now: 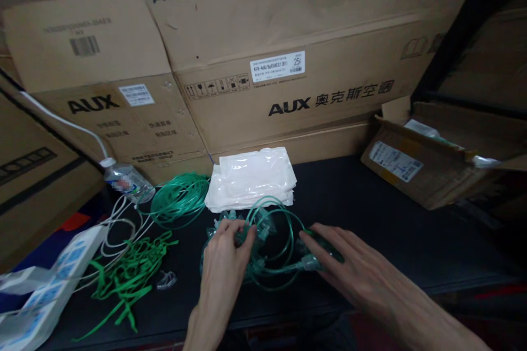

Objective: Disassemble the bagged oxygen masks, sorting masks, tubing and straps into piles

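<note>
My left hand is closed, thumb and fingers pinched round the coiled pale-green plastic tubing above a cluster of clear greenish plastic fittings. To its right, my right hand curls over a greenish see-through plastic piece, its thumb hidden. A clear connector at the tubing's end sticks out beside the right fingers. Green shows between those fingers, but the piece's full shape is covered. Loops of the tubing hang between both hands, just over the black tabletop.
White plastic-wrapped packets are stacked behind the hands. Leftward lie a green tubing coil, tangled green straps, small clear pieces, a bottle and a power strip. An open carton stands right; large cartons wall the back.
</note>
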